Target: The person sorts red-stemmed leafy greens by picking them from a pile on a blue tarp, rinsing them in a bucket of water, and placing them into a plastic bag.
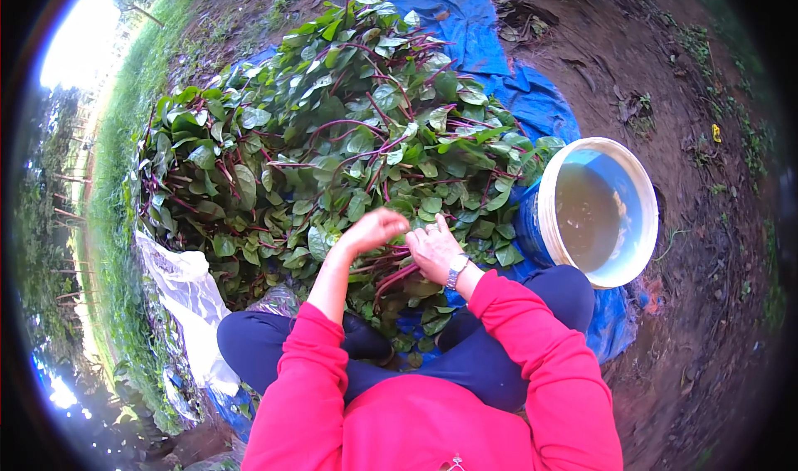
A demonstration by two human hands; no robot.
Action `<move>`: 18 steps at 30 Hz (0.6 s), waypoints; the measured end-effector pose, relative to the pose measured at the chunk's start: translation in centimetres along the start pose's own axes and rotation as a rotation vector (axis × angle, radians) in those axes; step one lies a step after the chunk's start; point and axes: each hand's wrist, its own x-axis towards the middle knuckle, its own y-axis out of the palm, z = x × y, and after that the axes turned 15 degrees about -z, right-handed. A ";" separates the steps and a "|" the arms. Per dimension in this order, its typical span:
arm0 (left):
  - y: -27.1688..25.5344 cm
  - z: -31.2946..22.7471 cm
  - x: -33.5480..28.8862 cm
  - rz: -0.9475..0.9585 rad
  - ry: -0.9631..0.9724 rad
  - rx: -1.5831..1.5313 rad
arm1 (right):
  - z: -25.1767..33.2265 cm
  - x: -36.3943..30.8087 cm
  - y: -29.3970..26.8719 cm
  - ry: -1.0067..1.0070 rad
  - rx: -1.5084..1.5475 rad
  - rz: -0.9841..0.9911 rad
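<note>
A large heap of leafy greens with purple-red stems, which look like Malabar spinach (366, 130), spreads in front of my crossed legs. My right hand (434, 251), with a metal-band watch (456, 270) on its wrist, is closed around a bunch of spinach stems (394, 281). The cut-looking stem ends point down toward my lap, and the fingers partly hide the bunch. Just left of it, my left hand (376, 230) hovers over the near edge of the heap. Motion smears its fingers, so whether they hold anything is unclear.
At the right stands a blue bucket (544, 213) with a whitish rim, holding murky water (588, 217). A blue tarp (465, 30) lies under the heap on brown soil (706, 305). White plastic sheeting (187, 296) lies by my left knee; grass (137, 163) grows beyond it.
</note>
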 end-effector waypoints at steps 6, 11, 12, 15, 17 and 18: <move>0.9 5.4 6.9 -0.772 -0.021 0.312 | 0.8 1.0 -1.2 -0.012 0.023 0.037; 1.4 4.9 6.3 -0.570 -0.203 0.246 | 0.3 0.6 -0.8 0.032 0.008 0.017; 1.0 4.5 5.3 -0.543 -0.160 0.106 | 0.3 0.5 -0.6 0.023 0.000 0.005; 0.4 4.9 2.2 -0.704 -0.027 0.085 | 0.5 0.5 -0.8 0.027 -0.008 0.019; -0.5 5.5 0.7 -0.549 -0.105 0.239 | 0.6 0.4 -0.7 0.041 0.011 0.036; -1.2 5.9 0.3 -0.386 -0.201 0.344 | 0.5 0.5 -0.6 0.044 0.015 0.019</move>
